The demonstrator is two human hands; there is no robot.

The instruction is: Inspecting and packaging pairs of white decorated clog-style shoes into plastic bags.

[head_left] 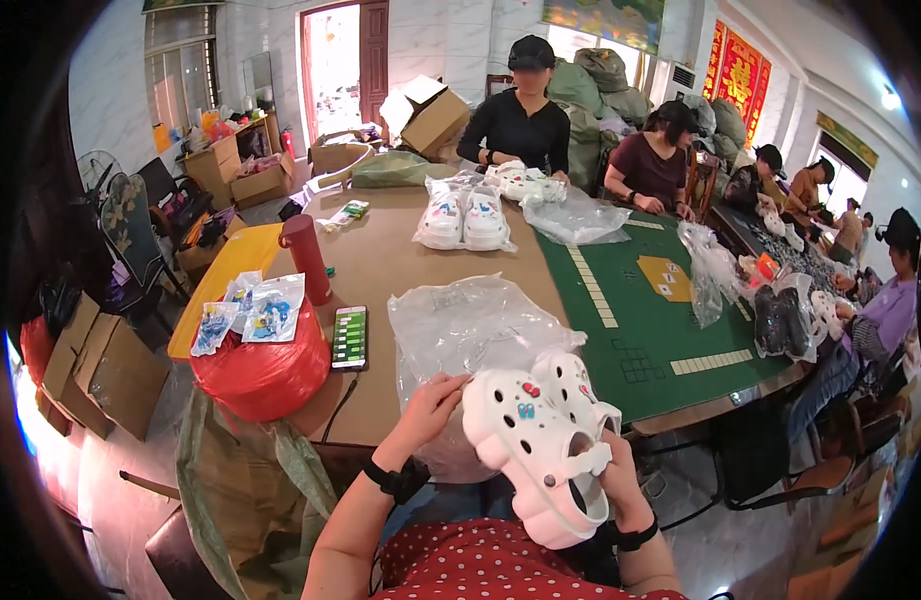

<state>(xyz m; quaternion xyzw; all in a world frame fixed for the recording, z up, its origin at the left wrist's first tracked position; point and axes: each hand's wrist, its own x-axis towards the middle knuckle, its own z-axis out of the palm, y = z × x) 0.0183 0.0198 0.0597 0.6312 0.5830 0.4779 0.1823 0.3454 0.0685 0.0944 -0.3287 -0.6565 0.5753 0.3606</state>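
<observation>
I hold a pair of white clog sandals (540,440) stacked together, just above my lap at the table's near edge. Small coloured charms sit in the holes of the upper one. My left hand (430,400) touches the toe end of the clogs with its fingertips. My right hand (612,470) grips them from the right side, near the heel strap. Behind them on the table lies a heap of clear plastic bags (460,325).
A brown table (380,255) carries a phone (349,337), a red bottle (306,258), bagged white clogs (464,220) and a green mat (650,300). A red sack (265,375) with charm packets sits at left. Several other people work around the far and right sides.
</observation>
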